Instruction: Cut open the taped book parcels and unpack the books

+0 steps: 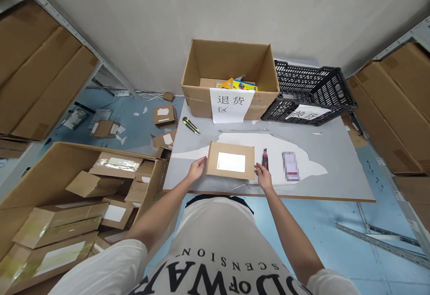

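Parcel (230, 160) flat on table (336, 165), left hand (196, 168) and right hand (263, 174) gripping its ends; box (230, 76) behind holds books (240, 83); crate (309, 90) alongside.

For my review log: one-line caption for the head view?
Both hands, left hand and right hand, grip a small labelled parcel on the table.
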The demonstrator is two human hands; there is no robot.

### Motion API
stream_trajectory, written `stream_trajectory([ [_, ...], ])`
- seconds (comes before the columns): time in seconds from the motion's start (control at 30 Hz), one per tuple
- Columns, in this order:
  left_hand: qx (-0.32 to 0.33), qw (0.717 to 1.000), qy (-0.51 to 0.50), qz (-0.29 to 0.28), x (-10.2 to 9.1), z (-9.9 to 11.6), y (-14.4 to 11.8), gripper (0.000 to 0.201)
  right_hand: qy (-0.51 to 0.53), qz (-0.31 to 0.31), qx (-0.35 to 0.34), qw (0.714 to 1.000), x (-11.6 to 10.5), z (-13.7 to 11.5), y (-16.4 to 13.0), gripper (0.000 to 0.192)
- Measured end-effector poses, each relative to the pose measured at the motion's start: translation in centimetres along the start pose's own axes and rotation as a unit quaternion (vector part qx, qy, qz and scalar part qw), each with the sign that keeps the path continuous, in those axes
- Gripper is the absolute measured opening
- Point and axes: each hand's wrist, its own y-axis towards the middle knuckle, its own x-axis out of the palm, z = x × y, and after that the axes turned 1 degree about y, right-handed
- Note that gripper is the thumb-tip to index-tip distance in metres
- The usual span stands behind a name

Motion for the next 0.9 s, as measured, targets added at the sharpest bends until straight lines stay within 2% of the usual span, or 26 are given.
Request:
stream_trajectory([
  [0.1, 0.012, 0.999, -0.007, -0.029, -0.3, -1.4, -2.1, 0.066, -0.018, -0.05, -0.036, 0.998, 0.0, 2.0, -2.3, 0.061],
  [0.2, 0.038, 0.997, 0.005, -0.067, -0.2, -2.2, -3.6, 0.063, -0.035, -0.103, -0.066, 0.992, 0.7, 2.5, -4.0, 0.074],
  [0.33, 0.063, 0.994, 0.06, -0.067, 0.1, -1.7, -4.2, 0.053, -0.033, -0.067, -0.06, 0.995, 1.9, 1.2, -4.6, 0.058],
  [0.5, 0.099, 0.981, 0.161, -0.048, -0.5, 1.6, -4.5, 0.043, -0.074, -0.037, -0.068, 0.994, 1.2, -2.1, -4.3, 0.046],
  [0.67, 0.126, 0.958, 0.257, 0.01, -1.2, 6.1, -4.2, 0.042, -0.188, -0.001, -0.084, 0.978, -0.9, -6.4, -2.9, 0.049],
  [0.8, 0.118, 0.944, 0.304, 0.047, -1.3, 8.9, -2.9, 0.044, -0.245, 0.02, -0.092, 0.965, -1.9, -8.9, -1.1, 0.057],
  [0.9, 0.093, 0.949, 0.299, 0.047, -1.2, 9.8, -1.4, 0.046, -0.264, 0.021, -0.08, 0.961, -2.0, -9.5, 0.3, 0.06],
])
